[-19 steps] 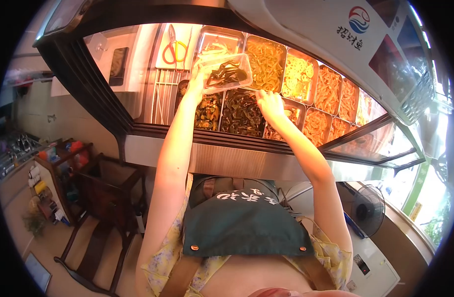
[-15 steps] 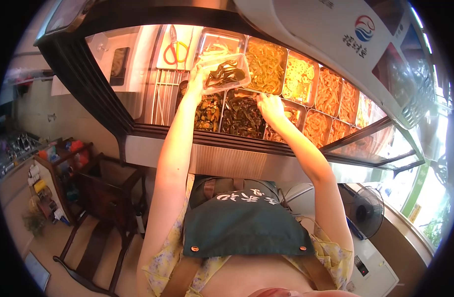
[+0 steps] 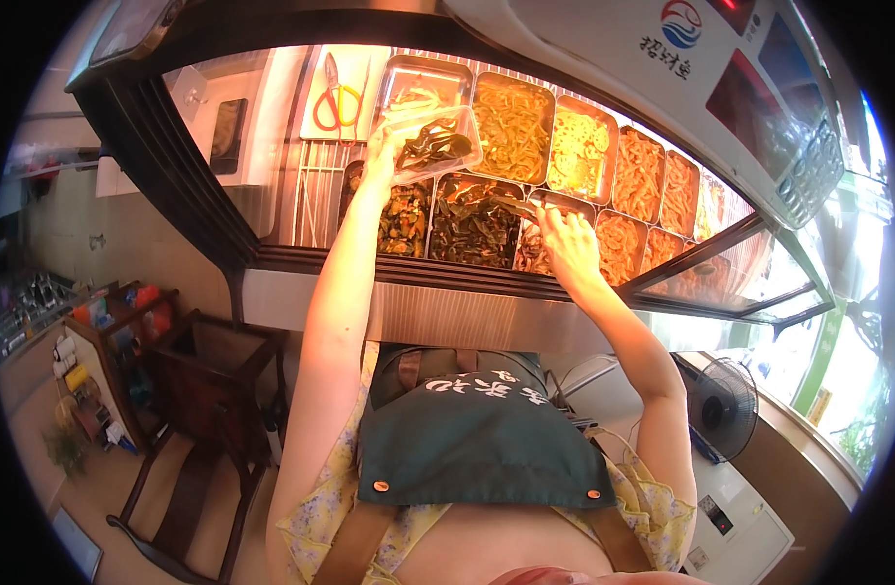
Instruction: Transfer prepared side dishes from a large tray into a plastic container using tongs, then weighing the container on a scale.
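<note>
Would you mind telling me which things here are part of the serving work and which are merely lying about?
In use:
left hand
clear container of dark greens
right hand
tongs
tray of dark greens

Lying about:
scissors
electric fan
wooden chair

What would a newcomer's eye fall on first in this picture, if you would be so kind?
Probably the rows of metal food trays in the glass-fronted counter at the top, filled with yellow and orange strips and dark greens. Above them the left hand holds up a clear plastic container with dark greens inside, while the right hand reaches over the dark greens tray.
</note>
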Tool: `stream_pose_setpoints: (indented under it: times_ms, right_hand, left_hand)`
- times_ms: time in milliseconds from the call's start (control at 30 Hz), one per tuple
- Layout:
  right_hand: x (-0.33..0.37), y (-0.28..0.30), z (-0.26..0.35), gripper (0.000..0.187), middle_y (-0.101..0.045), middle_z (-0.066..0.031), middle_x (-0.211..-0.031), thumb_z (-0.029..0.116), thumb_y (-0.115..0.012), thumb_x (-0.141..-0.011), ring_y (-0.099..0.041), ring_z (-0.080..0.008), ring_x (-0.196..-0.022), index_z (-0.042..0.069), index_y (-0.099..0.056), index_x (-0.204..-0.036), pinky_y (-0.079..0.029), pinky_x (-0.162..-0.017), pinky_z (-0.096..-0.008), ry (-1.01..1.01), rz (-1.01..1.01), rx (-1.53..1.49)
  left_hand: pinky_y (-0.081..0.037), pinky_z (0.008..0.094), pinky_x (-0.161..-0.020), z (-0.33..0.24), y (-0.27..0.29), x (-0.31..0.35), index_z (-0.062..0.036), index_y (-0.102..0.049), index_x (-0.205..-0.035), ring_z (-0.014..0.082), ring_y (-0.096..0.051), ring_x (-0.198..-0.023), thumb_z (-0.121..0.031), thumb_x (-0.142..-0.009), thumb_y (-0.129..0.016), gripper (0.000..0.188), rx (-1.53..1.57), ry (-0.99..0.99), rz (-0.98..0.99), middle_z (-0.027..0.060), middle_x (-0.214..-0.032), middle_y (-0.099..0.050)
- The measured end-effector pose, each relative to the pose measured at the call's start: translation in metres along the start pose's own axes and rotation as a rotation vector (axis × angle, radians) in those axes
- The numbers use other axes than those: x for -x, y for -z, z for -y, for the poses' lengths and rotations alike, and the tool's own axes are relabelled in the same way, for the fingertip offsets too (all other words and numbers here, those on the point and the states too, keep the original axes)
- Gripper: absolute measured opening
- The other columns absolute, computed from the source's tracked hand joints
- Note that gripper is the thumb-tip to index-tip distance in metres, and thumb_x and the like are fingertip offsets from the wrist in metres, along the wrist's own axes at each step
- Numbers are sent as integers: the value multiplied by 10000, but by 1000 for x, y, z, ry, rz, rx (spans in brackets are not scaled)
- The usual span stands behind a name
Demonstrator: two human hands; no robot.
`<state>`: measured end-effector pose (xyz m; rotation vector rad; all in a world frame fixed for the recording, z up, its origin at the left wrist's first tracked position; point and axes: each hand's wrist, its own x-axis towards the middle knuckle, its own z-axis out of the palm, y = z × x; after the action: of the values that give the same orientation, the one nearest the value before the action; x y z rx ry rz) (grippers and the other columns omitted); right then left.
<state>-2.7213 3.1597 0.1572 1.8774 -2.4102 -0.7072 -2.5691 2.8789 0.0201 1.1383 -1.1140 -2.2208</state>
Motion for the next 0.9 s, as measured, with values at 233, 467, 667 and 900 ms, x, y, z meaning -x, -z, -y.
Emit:
stream_pose_setpoints:
  times_ms: [233, 467, 667, 900]
  right_hand:
    - [18, 44, -23, 508, -552, -36, -973, 99, -580, -752, -563, -172, -799, 110, -533, -1257, -463, -687, -298, -10, -100, 20]
    - [-9, 78, -21, 449, -570, -36, -937, 140, -592, -782, -593, -186, -810, 112, -540, -1227, -486, -698, -325, -18, -247, -189]
    - [-41, 52, 5, 402, -579, -45, -926, 135, -589, -784, -601, -205, -795, 99, -559, -1183, -496, -683, -345, -6, -261, -300]
    - [-8, 64, -29, 423, -593, -36, -895, 234, -700, -757, -635, -206, -770, 151, -590, -1158, -512, -612, -339, -162, -278, -423]
  left_hand:
    - [-506, 495, -889, 0, -5, 3, -189, -269, -1417, 287, -415, -1273, -540, -917, -501, 653, -71, 40, -14, 142, -1411, -360]
    - [-526, 462, -782, 21, -3, -1, -176, -261, -1420, 296, -533, -1108, -441, -970, -452, 557, -133, 253, 217, 170, -1300, -487]
    - [-542, 455, -728, 11, -17, 7, -151, -383, -1356, 250, -610, -971, -541, -968, -370, 550, -134, 390, 247, 135, -1116, -607]
    - [-437, 463, -970, 11, 11, -8, -140, -246, -1442, 298, -483, -1219, -428, -991, -416, 562, 13, 298, 281, 162, -1367, -441]
